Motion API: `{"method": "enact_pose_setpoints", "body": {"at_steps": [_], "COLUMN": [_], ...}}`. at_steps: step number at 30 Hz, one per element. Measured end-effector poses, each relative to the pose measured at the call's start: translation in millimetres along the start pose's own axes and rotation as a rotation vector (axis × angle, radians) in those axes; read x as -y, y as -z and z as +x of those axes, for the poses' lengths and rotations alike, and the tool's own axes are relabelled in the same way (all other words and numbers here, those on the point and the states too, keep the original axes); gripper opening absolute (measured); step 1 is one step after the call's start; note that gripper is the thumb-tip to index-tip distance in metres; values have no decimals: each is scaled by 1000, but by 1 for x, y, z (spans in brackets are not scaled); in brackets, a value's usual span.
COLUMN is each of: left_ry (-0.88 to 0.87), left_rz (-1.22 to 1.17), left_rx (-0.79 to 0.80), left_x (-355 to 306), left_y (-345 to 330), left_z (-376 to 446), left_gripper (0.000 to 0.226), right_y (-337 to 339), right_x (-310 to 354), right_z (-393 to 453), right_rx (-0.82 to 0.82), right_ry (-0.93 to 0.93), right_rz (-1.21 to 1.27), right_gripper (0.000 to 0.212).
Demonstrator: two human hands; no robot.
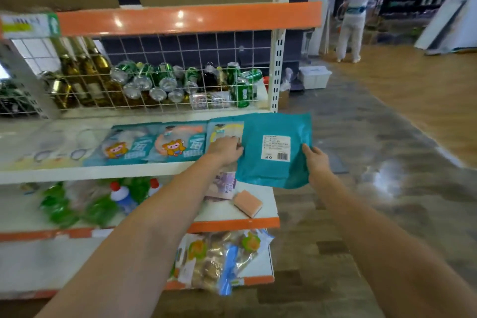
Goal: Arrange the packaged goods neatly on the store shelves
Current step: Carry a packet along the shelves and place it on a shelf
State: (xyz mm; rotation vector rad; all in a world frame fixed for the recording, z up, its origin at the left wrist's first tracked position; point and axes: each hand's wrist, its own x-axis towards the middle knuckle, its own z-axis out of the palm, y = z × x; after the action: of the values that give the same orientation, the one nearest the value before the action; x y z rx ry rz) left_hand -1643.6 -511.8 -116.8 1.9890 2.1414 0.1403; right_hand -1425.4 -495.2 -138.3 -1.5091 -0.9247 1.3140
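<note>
A teal packet (273, 150) with a white barcode label faces me, held at the right end of the white middle shelf (103, 171). My right hand (316, 160) grips its right edge. My left hand (225, 150) holds its left edge, resting over another teal packet (224, 129) that lies on the shelf. Two more teal packets with a cartoon animal (178, 143) (124, 147) lie in a row to the left, and pale packets (56, 144) lie farther left.
A wire basket (154, 85) above holds green cans and glass bottles. The shelf below carries green bottles (98, 209), a pink sponge (247, 202) and a purple pack. Snack bags (219, 261) fill the bottom shelf. A person (353, 13) stands far right down the aisle.
</note>
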Motion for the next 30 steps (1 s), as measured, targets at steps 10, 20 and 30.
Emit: {"method": "enact_pose_setpoints", "body": {"at_steps": [10, 20, 30], "left_ry": [246, 458, 392], "left_rz": [-477, -1394, -1509], "left_rx": [20, -48, 96], "left_x": [61, 74, 61], "left_y": [11, 1, 19], "left_z": [-21, -26, -21], "left_gripper": [43, 25, 26], "right_y": [-67, -90, -78], "right_x": [1, 1, 12], "right_z": [-15, -26, -18], "right_rx": [92, 145, 105], "right_ry": [15, -38, -68], "right_rz": [-32, -33, -197], "right_gripper": [42, 42, 35]}}
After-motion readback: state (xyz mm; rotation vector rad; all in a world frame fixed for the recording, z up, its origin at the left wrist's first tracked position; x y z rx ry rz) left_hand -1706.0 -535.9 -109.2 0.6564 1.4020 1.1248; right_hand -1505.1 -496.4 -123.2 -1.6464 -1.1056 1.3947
